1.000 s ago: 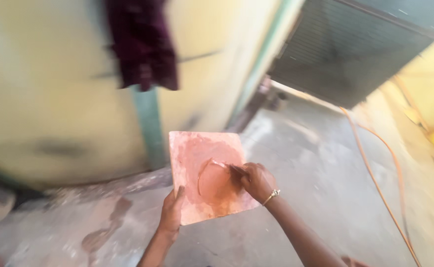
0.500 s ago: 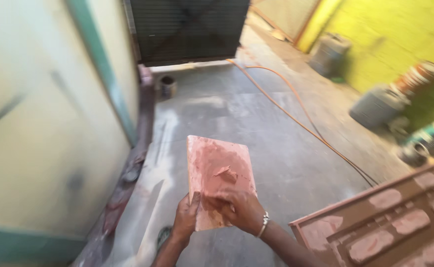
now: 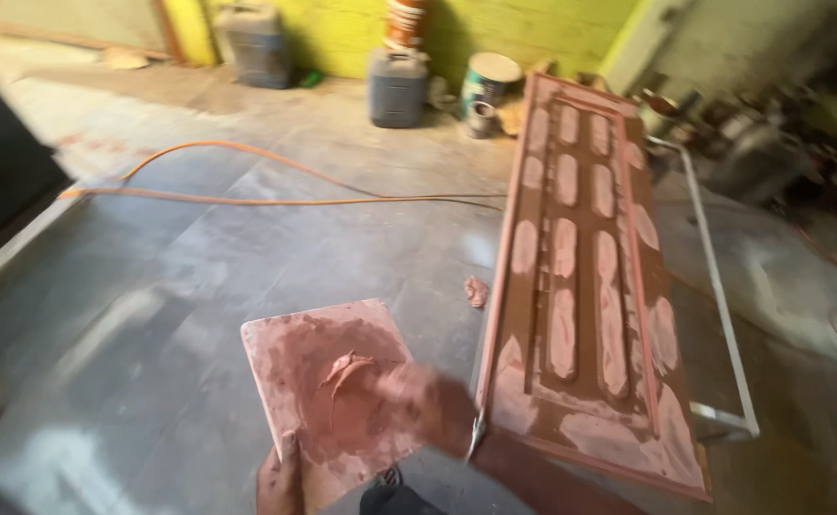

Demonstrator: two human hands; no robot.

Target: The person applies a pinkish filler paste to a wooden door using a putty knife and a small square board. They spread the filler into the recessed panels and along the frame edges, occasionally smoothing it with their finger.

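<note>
Putty board (image 3: 328, 381) at lower centre, held over the floor (image 3: 247, 257).
Left hand (image 3: 280, 486) grips its bottom edge; blurred right hand (image 3: 428, 405) rests on reddish putty (image 3: 342, 372), its grip unclear, beside the brown door panel (image 3: 580, 286).

Reddish-pink putty smears the square board (image 3: 328, 391); the brown door panel (image 3: 585, 286) bears pale pink oval patches, an orange hose (image 3: 247, 176) crosses grey floor (image 3: 199, 267), yellow-green wall (image 3: 533, 24) behind
</note>
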